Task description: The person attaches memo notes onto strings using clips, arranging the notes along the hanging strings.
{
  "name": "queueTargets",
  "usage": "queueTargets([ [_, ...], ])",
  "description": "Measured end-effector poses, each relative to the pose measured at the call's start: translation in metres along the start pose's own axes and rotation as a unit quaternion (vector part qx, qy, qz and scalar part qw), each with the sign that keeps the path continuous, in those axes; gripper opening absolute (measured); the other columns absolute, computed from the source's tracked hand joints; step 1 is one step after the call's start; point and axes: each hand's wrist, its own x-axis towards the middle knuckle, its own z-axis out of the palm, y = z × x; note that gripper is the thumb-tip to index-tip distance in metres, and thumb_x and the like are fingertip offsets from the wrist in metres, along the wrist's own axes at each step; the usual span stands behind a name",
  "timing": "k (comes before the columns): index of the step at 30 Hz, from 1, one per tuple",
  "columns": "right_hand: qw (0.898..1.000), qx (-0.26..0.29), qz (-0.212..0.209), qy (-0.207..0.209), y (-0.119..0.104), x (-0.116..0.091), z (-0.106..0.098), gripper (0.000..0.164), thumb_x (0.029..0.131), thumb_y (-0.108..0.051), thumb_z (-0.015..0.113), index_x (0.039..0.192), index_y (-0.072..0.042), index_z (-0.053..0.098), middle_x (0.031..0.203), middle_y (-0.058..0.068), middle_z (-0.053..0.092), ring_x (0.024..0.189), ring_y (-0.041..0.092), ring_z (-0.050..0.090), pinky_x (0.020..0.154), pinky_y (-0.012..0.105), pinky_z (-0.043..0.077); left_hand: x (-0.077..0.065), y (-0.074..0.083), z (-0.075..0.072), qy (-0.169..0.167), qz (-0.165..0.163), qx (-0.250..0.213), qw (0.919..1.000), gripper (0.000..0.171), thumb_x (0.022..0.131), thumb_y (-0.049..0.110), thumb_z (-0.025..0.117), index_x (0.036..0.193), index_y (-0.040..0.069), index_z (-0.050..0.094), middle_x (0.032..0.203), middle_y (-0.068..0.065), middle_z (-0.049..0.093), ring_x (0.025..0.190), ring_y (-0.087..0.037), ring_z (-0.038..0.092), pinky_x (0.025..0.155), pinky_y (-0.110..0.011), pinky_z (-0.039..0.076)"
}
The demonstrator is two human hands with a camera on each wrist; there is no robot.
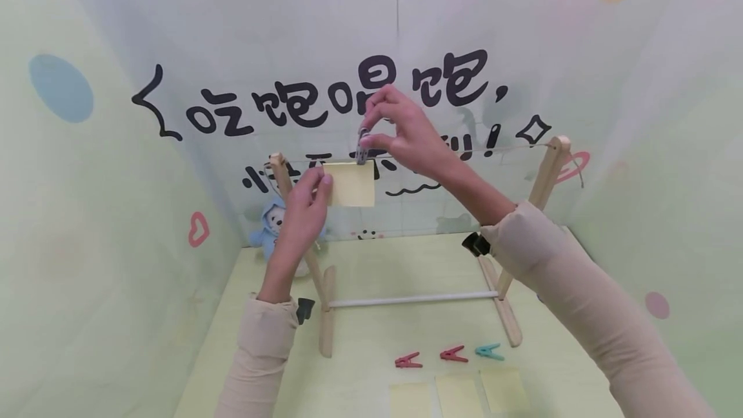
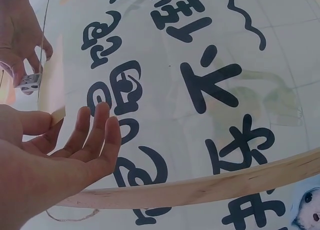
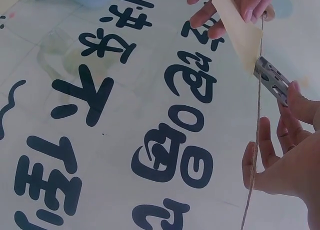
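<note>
A pale yellow square of paper [image 1: 353, 186] hangs upright at the string [image 3: 258, 135] of a wooden frame. My left hand [image 1: 307, 205] pinches its left edge between thumb and forefinger, the other fingers spread loosely in the left wrist view. Between thumb and fingers, my right hand [image 1: 409, 131] grips a grey clothespin [image 1: 362, 147] from above. The clothespin's [image 3: 271, 79] nose meets the paper's [image 3: 241, 35] top corner at the string in the right wrist view.
Wooden posts [image 1: 548, 169] hold the string, with a white crossbar [image 1: 412, 300] low between them. On the table lie two red clothespins [image 1: 409, 360], a teal clothespin [image 1: 489, 351] and several yellow papers [image 1: 458, 395]. A blue-hooded plush toy [image 1: 269, 224] sits behind the left post.
</note>
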Motion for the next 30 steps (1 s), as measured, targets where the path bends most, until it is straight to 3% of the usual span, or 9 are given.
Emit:
queueTargets([
  [10, 1.0, 0.003, -0.002, -0.018, -0.002, 0.005, 0.011, 0.012, 0.092, 0.005, 0.084, 0.1, 0.007, 0.075, 0.122, 0.014, 0.058, 0.128, 0.03, 0.054, 0.12, 0.036, 0.039, 0.002, -0.002, -0.001, 0.009, 0.011, -0.001, 0.9999, 0.023, 0.119, 0.017, 0.047, 0.12, -0.002, 0.059, 0.135, -0.023, 0.064, 0.146, -0.038, 0.057, 0.117, -0.058, 0.049],
  [19, 0.999, -0.012, 0.01, -0.028, -0.001, 0.008, 0.017, 0.01, 0.093, 0.002, 0.084, 0.1, 0.004, 0.076, 0.123, 0.012, 0.059, 0.129, 0.029, 0.053, 0.12, 0.041, 0.038, 0.003, -0.004, -0.004, 0.007, 0.018, 0.006, 0.9998, 0.024, 0.119, 0.017, 0.046, 0.122, -0.003, 0.059, 0.127, -0.023, 0.061, 0.124, -0.036, 0.059, 0.118, -0.057, 0.05],
  [26, 0.999, -0.016, 0.017, -0.043, -0.003, 0.012, 0.023, 0.011, 0.093, 0.002, 0.084, 0.102, 0.005, 0.077, 0.127, 0.014, 0.059, 0.13, 0.029, 0.054, 0.121, 0.04, 0.04, 0.004, -0.004, -0.005, 0.007, 0.029, 0.001, 0.9996, 0.023, 0.119, 0.016, 0.046, 0.121, -0.003, 0.06, 0.14, -0.022, 0.064, 0.138, -0.036, 0.059, 0.108, -0.055, 0.051],
  [30, 0.997, -0.025, 0.037, -0.06, -0.004, 0.013, 0.024, 0.014, 0.094, 0.0, 0.083, 0.106, 0.004, 0.077, 0.128, 0.013, 0.058, 0.131, 0.03, 0.054, 0.121, 0.041, 0.04, 0.004, -0.004, -0.006, 0.003, 0.025, -0.001, 0.9997, 0.023, 0.119, 0.015, 0.046, 0.123, -0.003, 0.06, 0.14, -0.023, 0.063, 0.132, -0.036, 0.059, 0.107, -0.055, 0.051],
])
